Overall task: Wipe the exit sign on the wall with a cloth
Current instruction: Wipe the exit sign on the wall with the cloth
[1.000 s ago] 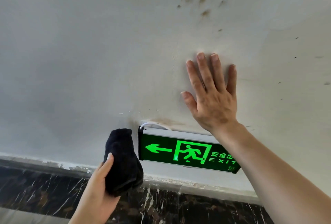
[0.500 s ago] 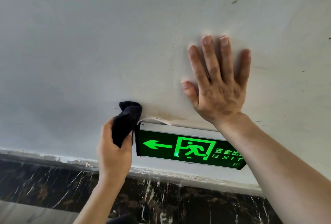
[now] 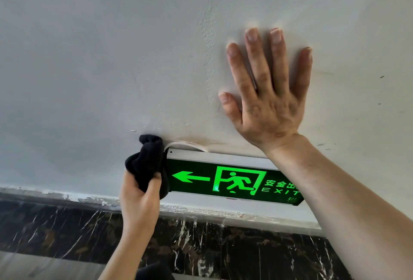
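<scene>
I've got the flat rectangular lit exit sign [image 3: 225, 181] mounted on the pale wall, glowing green on black with a left arrow, running figure and EXIT lettering, silver strip along its top. My bunched-up black fabric cloth [image 3: 146, 163] is pressed against the sign's left end and upper corner.

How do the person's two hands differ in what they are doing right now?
The left hand is closed around a bunched black cloth, while the right hand holds nothing. The left hand sits at the exit sign's left end, pressing the cloth there; the right hand lies flat on the wall above the sign, fingers spread. The left hand's fingers are curled, the right's straight. Both are bare and reach upward.
</scene>
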